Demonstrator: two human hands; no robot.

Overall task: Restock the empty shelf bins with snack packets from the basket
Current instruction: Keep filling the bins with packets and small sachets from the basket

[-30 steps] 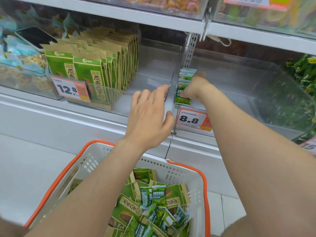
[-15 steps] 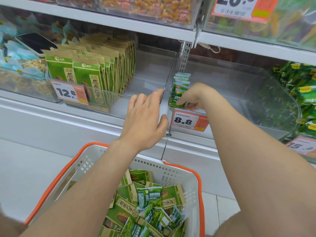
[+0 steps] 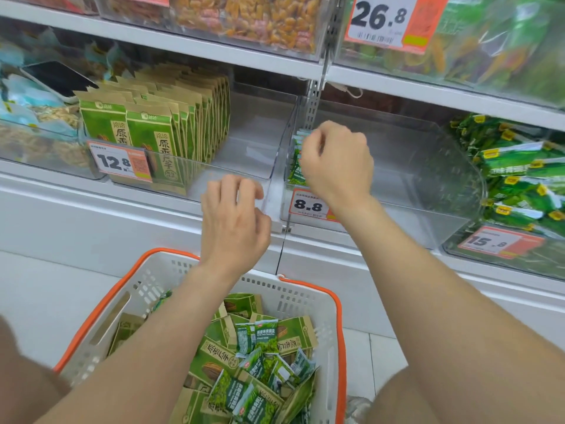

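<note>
A white basket [image 3: 159,281] with an orange rim sits below me, holding small green snack packets [image 3: 258,338] and larger green-and-tan seed bags [image 3: 214,359]. My right hand [image 3: 336,162] hovers with curled fingers, nothing visible in them, just in front of a short row of small green packets [image 3: 294,168] standing at the left end of the clear bin [image 3: 422,172] tagged 8.8. My left hand [image 3: 235,223] hangs with loosely bent fingers at the front edge of the neighbouring clear bin [image 3: 250,142], holding nothing. That bin holds upright seed bags [image 3: 171,127] on its left side.
A metal upright [image 3: 313,108] and clear walls divide the two bins. Green packets [image 3: 519,179] fill the bin at the far right, tagged 15.8. Mixed snacks [image 3: 39,133] fill the bin at the far left. An upper shelf [image 3: 214,53] with nut bins hangs overhead.
My right hand has drawn back from the small packets and curled its fingers. My left hand's straight fingers have bent and dropped slightly. The view has tilted upward.
</note>
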